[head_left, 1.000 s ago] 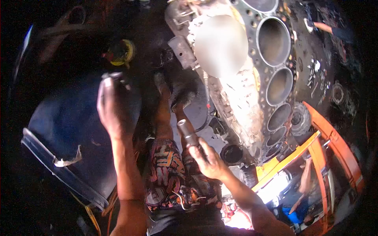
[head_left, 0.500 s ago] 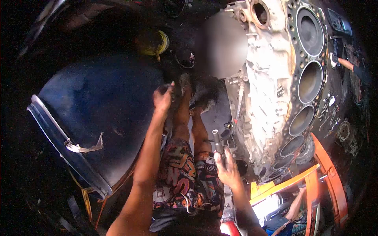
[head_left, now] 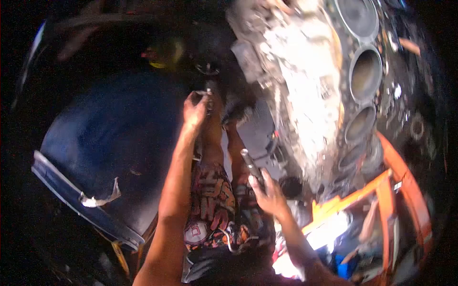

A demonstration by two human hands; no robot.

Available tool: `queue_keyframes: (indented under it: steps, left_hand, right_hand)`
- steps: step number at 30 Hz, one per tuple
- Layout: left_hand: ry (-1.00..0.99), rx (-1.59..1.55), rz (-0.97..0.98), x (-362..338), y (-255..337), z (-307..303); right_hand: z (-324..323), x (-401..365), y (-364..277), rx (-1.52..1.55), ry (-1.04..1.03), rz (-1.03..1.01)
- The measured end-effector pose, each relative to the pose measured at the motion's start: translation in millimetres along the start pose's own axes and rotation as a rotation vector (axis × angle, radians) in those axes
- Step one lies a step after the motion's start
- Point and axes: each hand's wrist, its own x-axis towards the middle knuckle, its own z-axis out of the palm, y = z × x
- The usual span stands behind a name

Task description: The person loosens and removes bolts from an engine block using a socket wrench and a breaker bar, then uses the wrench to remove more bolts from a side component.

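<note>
The person's right hand (head_left: 272, 196) grips a metal tube (head_left: 251, 163); the left hand (head_left: 194, 112) pinches a small, blurred piece (head_left: 208, 92), which a loose grip might drop.

No whole word can be read. The patterned shorts (head_left: 213, 194) on the person's legs carry large, blocky, letter-like shapes in their print; one resembles an N, but blur and folds leave the others unreadable. Nearer the waist, on the left leg, a pale rounded patch (head_left: 195, 232) in the print bears a reddish, box-like mark, too smeared to tell as a D or an O.
</note>
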Motion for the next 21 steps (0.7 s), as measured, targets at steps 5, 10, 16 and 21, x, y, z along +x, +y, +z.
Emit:
queue_keyframes:
  steps: [5, 10, 16, 21]
  left_hand:
    - [-0.285, 0.256, 0.152, -30, -30, 8]
    - [-0.324, 0.609, 0.319, -43, -51, 15]
    - [-0.532, 0.526, 0.267, -11, -89, 29]
    - [-0.023, 1.725, 1.164, -20, -217, 35]
  right_hand:
    - [7, -17, 17, 0.040, -0.001, 0.147]
    - [13, -26, 34, 0.001, 0.035, 0.108]
    - [22, -42, 46, -0.014, 0.040, 0.046]
    - [40, -63, 69, -0.175, 0.232, -0.333]
